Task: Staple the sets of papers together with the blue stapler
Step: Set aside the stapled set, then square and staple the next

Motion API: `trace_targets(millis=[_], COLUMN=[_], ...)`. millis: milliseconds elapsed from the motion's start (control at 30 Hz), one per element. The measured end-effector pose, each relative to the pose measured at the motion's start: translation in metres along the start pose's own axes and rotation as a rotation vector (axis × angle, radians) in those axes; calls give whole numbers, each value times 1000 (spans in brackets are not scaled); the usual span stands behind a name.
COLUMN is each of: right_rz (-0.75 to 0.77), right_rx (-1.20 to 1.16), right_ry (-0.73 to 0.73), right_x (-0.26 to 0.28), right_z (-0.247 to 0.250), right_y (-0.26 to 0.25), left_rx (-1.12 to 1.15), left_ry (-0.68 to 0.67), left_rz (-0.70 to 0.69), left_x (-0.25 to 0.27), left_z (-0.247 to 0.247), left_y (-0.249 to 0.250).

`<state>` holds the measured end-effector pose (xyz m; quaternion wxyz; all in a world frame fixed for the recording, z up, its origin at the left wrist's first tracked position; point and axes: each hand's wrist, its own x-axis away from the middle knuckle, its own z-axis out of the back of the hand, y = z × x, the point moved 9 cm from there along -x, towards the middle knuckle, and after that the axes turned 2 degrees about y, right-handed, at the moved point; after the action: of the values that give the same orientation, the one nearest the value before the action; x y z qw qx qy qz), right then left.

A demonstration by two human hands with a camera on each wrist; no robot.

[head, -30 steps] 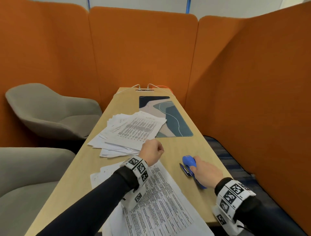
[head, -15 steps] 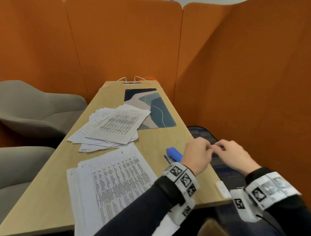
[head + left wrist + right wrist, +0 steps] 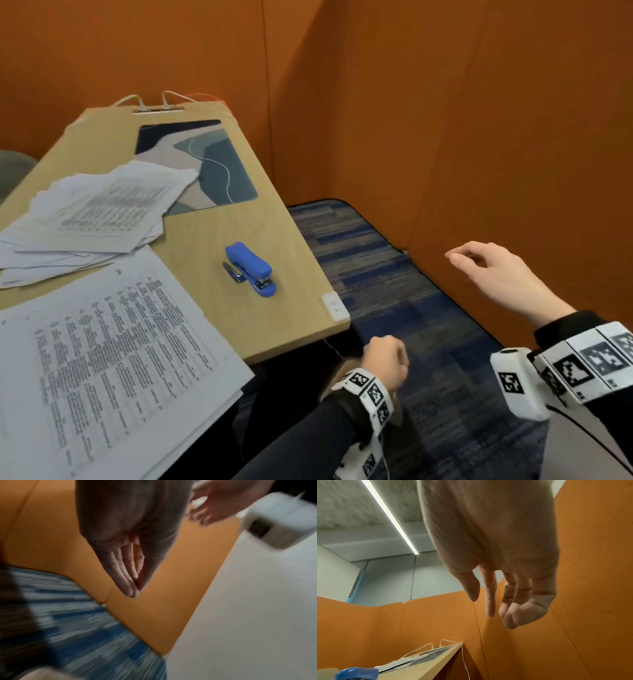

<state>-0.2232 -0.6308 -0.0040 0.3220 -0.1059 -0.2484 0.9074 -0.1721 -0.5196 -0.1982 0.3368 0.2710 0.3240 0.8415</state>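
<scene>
The blue stapler (image 3: 249, 268) lay on the bare wood of the tabletop (image 3: 219, 236), near its right edge and untouched, with open wood on every side of it. To the stapler's left, the nearest set of printed papers (image 3: 102, 363) overhung the tabletop's near edge; a looser heap of papers (image 3: 92, 216) sat beyond the stapler to its left, lapping onto the patterned desk mat (image 3: 215, 161). Both my hands were off the tabletop, over the blue carpet (image 3: 376, 260). My left hand (image 3: 385, 361) hung just past the near right corner, fingers drawn together against the thumb and holding nothing that I could see. My right hand (image 3: 493, 274) floated further right of the stapler, close to the orange partition (image 3: 479, 120), fingers loosely curled and empty.
</scene>
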Motion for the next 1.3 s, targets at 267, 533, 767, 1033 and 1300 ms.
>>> trace_targets(millis=[267,533,767,1033,1300], right_rz=[12,20,152,357,201], right_rx=[-13,-86,-124,-402,-365], right_ry=[-70,-135,-110,-201,-715], right_x=[14,16,-2,-10,12], right_z=[-7,-26,-30,-58,-208], right_y=[29,40,-11,-177,-291], left_rx=[-122,-255,-85,-146,-297], left_ry=[100,6,-191,87,634], left_rz=[168,107,-132,-174,251], left_x=[-64,-97,-6,125,196], left_z=[-8,-8,-3,161,384], left_y=[-57,-51,20,26,-111])
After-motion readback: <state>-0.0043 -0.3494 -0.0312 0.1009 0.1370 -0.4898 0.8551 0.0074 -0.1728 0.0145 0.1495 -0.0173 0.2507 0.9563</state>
